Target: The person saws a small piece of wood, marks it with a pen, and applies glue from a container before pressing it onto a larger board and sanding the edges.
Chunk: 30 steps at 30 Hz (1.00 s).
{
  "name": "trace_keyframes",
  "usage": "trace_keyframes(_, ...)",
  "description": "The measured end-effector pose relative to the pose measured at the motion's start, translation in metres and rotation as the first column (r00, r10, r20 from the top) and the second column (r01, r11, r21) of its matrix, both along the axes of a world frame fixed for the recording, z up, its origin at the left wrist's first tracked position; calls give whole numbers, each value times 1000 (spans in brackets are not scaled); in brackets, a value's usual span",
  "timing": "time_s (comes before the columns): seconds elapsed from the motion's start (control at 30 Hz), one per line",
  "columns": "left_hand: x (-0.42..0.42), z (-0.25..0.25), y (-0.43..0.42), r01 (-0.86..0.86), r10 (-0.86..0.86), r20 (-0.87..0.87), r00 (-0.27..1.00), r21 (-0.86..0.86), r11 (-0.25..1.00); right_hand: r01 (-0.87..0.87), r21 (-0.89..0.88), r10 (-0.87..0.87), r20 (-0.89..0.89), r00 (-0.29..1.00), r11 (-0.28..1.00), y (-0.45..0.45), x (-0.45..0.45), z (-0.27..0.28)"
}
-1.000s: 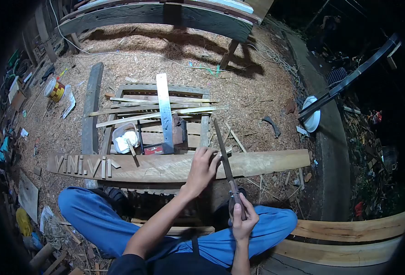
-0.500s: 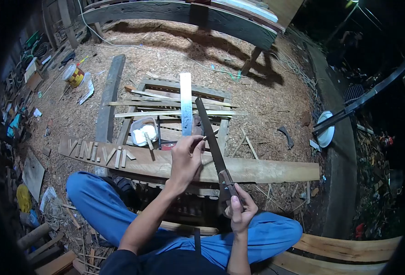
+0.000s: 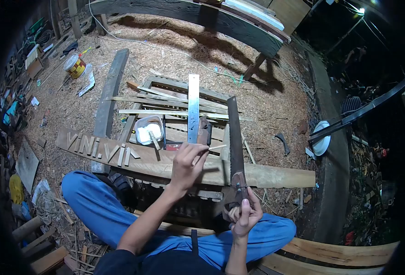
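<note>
My right hand [image 3: 247, 214] grips the handle of a handsaw [image 3: 236, 137], its blade pointing up and away from me. In the pinched fingers of my left hand [image 3: 187, 166] is a thin wooden strip [image 3: 218, 147], its free end pointing right, just short of the toothed edge. Below both hands a long wooden plank [image 3: 275, 175] lies crosswise in front of my knees. Small wooden pieces [image 3: 106, 150] on its left part form letters reading roughly "VINI.VI". Beyond the plank stand a metal ruler [image 3: 193, 105] and a plastic tub of white stuff [image 3: 149, 130] with a stick in it.
Several thin wood strips [image 3: 165, 112] lie across a wooden pallet [image 3: 224, 133]. A thick beam [image 3: 115, 78] is to its left, and a paint bucket [image 3: 75, 68] farther left. A heavy bench [image 3: 175, 11] spans the back. A white basin [image 3: 321, 137] sits at right. Wood shavings cover the ground.
The saw has moved right and stands more upright, away from the strip. My left hand still pinches the strip, which now shows more clearly. The view has shifted slightly.
</note>
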<state>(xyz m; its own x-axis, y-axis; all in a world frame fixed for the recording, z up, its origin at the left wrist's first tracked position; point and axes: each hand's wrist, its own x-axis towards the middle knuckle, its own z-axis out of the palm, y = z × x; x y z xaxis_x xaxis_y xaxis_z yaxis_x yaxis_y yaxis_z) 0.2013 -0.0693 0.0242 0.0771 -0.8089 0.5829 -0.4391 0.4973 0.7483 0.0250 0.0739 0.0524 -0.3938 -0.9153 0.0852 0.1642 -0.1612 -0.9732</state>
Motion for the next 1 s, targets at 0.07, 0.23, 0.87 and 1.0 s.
trace_keyframes(0.07, -6, -2, 2, 22, -25, -75, 997, -39, 999, 22, 1, -22, -37, 999, 1000, 1, 1, 0)
trace_keyframes(0.23, -17, 14, 13, 96, -96, -115, 989, -13, 995, 81, -76, -78, 36, 996, 994, 8, -4, -2)
trace_keyframes(0.87, -56, 43, 18, 593, -353, -494, 795, 510, 623, 149, -98, -155, -57, 986, 984, 20, -24, -1)
trace_keyframes(1.0, -81, 8, 5, 348, -413, 83, 907, 402, 847, 265, -1, -263, -139, 955, 964, 14, -16, 2)
